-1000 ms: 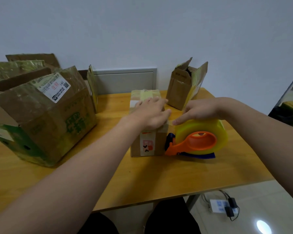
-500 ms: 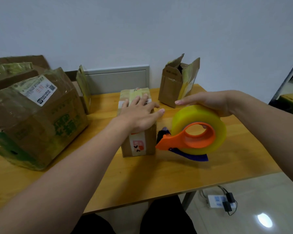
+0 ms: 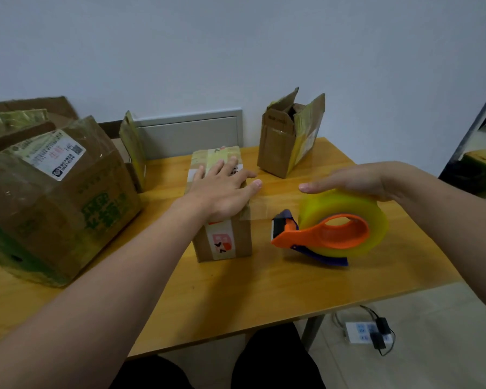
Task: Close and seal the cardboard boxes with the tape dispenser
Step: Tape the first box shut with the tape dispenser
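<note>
On the table (image 3: 236,299), the left hand (image 3: 222,192) presses flat on the small box (image 3: 222,242). The right hand (image 3: 357,178) lies straight-fingered over the dispenser (image 3: 328,228) beside it. The tape (image 3: 260,210) between them (barely visible) could twist or peel off if the pull slackens.

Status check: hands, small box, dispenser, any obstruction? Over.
Left hand flat on small box top. Right hand over tape dispenser, fingers straight, right of box. Tape strip appears stretched between them. Open box stands behind, apart.
</note>
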A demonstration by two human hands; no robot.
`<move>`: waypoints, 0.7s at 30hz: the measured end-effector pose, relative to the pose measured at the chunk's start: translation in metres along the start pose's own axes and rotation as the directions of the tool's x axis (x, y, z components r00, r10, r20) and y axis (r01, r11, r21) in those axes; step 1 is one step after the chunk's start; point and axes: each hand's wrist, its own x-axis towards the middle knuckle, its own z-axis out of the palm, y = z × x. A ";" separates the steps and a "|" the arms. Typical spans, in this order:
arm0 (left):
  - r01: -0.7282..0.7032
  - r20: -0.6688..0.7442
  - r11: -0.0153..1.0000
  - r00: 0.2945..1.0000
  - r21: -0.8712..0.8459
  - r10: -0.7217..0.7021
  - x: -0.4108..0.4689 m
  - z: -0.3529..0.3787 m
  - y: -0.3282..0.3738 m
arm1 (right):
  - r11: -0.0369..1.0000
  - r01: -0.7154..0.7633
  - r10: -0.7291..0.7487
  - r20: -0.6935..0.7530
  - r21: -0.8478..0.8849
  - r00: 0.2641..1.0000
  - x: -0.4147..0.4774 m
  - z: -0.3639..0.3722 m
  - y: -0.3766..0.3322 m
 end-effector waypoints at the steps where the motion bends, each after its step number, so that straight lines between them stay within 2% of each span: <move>1: 0.000 0.001 1.000 1.000 0.001 0.000 0.000 0.000 0.000 | 1.000 0.029 -0.029 0.003 -0.003 1.000 -0.001 0.001 0.002; 8: 0.001 -0.004 1.000 1.000 0.006 -0.001 -0.002 -0.001 0.001 | 0.976 0.179 -0.183 0.019 0.124 0.983 0.000 0.012 0.022; 15: 0.003 -0.011 1.000 1.000 0.013 -0.003 0.001 0.000 -0.002 | 0.957 0.186 -0.177 -0.064 0.220 0.982 -0.005 0.018 0.022; 21: 0.002 -0.020 1.000 1.000 0.003 -0.002 0.003 0.004 -0.003 | 0.902 0.292 -0.260 -0.142 0.318 0.955 -0.004 0.024 0.023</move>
